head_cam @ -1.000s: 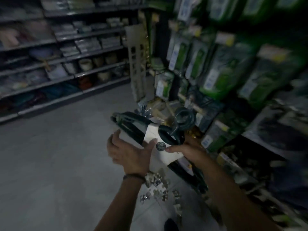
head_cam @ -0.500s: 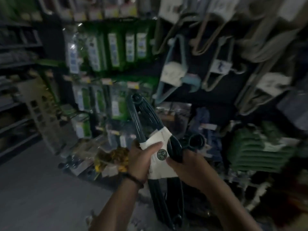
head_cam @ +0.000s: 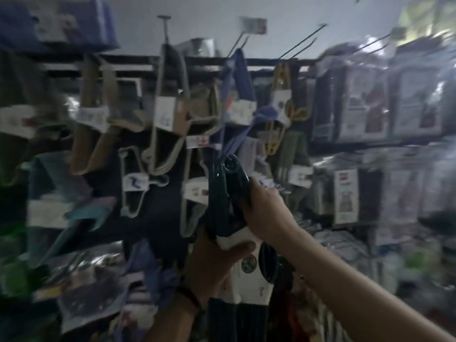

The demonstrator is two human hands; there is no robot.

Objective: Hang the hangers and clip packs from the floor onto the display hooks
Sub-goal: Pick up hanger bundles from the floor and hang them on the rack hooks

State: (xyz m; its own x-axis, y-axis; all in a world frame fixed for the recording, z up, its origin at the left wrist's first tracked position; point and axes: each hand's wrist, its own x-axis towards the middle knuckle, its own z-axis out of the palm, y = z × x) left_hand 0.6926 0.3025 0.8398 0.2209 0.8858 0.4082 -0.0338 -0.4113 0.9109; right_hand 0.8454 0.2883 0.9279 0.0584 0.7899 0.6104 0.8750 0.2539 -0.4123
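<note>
Hang step underway. Green hanger bundle held up mid-rack, just under blue hangers. Left hand pinches its paper label, right hand wraps top end. Next, I'd guess: raise it, catch bare hook further right.

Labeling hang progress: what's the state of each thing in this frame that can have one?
dark green hanger bundle: held up at the display, on no hook
left hand: grips the bundle at its paper band
right hand: grips the bundle's upper part
blue hanger bundle: hanging on the display
yellow hanger bundle: hanging
beige hangers: hanging
</note>
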